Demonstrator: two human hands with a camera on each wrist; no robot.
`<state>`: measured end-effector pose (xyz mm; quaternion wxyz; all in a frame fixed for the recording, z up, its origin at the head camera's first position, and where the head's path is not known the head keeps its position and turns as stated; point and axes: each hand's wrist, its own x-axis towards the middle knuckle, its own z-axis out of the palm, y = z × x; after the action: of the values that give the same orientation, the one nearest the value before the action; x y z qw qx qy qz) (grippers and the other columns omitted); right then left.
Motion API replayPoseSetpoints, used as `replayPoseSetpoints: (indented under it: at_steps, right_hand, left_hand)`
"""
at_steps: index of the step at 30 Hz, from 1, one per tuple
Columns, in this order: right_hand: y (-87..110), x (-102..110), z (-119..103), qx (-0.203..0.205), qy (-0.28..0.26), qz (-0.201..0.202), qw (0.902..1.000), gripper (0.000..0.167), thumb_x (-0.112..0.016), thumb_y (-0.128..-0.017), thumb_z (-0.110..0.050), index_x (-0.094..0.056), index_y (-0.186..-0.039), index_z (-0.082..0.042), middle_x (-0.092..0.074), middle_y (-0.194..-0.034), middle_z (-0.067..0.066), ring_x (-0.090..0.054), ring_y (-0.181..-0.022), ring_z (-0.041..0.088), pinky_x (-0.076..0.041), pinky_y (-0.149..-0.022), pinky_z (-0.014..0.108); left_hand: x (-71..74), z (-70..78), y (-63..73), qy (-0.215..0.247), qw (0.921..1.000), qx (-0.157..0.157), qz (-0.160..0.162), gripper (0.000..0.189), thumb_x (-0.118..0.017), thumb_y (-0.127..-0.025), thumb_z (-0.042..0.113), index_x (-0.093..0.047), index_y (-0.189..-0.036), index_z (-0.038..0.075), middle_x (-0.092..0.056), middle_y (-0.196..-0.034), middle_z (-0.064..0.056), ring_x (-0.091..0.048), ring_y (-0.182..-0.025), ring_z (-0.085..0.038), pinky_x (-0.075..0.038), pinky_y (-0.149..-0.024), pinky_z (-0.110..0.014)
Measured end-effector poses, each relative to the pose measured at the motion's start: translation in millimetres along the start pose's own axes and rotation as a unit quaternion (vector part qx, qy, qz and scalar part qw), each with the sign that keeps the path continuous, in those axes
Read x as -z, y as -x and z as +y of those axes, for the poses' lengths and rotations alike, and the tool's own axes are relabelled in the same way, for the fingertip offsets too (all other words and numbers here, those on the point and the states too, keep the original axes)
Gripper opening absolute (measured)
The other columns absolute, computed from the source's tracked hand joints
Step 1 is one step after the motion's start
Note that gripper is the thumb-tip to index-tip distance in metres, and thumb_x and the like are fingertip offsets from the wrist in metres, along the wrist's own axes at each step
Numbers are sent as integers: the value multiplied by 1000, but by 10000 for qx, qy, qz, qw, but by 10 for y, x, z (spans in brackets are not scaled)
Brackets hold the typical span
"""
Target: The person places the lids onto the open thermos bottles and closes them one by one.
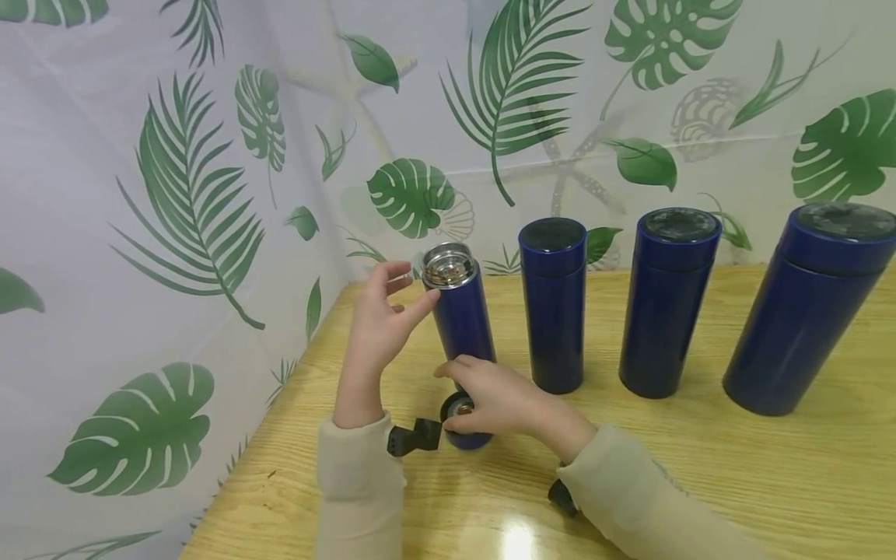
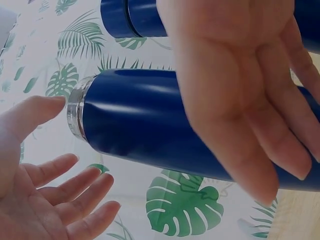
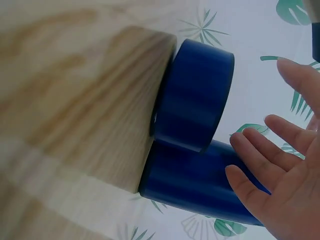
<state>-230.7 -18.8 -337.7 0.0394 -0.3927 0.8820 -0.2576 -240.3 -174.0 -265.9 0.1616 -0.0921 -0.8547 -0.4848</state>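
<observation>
A dark blue vacuum flask (image 1: 463, 323) stands upright with its steel mouth uncovered. Beside that mouth my left hand (image 1: 385, 319) is held with thumb and fingers spread; in the left wrist view the fingers (image 2: 82, 195) are apart from the flask (image 2: 135, 110). Its blue lid (image 1: 469, 440) rests on the table in front of the flask, inner side up. Over the lid hovers my right hand (image 1: 500, 397), partly covering it and the flask's base. The right wrist view has those fingers (image 3: 260, 155) loosely spread, with a gap to the lid (image 3: 195, 95).
Three more blue flasks with lids on stand in a row to the right: a near one (image 1: 554, 311), a middle one (image 1: 668, 307) and a far one (image 1: 805, 311). A leaf-patterned curtain (image 1: 294, 117) borders the wooden table (image 1: 266, 498) behind and at left.
</observation>
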Motion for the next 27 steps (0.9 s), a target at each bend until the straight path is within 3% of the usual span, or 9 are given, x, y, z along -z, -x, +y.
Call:
replayPoseSetpoints:
  at_steps: [5,11,20,27]
  right_hand:
    - [-4,-17,18,-25,57,-130,9999,61,-70,-76,-33,-46,-124,-5,-49,-119,8,-53,-97,18,-45,-77,31]
    - [2,-42,27,-117,167,-519,9984,67,-70,-75,-35,-43,-128,-5,-45,-125,8,-48,-107,21,-43,-84,34]
    - [13,-71,57,-140,106,-1072,9941,67,-70,-76,-24,-39,-132,-3,-41,-130,10,-41,-116,23,-38,-91,35]
    - [21,-70,39,-154,432,-1126,9926,64,-71,-76,-22,-43,-130,-6,-43,-127,11,-40,-116,26,-39,-89,36]
  left_hand:
    - [-16,-1,-5,-22,10000,-17,-58,55,-65,-81,23,-40,-124,1,-43,-126,-12,-44,-113,-22,-39,-89,-43]
    - [-28,-7,-9,-84,9998,15,-185,56,-65,-81,22,-37,-126,2,-42,-127,-12,-43,-114,-23,-38,-89,-43]
    - [-43,-26,-16,-132,9992,125,-356,62,-65,-81,23,-31,-129,2,-39,-129,-13,-41,-116,-25,-37,-90,-44]
    - [-72,-44,-24,-157,9985,187,-495,64,-66,-81,24,-30,-130,3,-39,-128,-14,-40,-116,-25,-37,-90,-44]
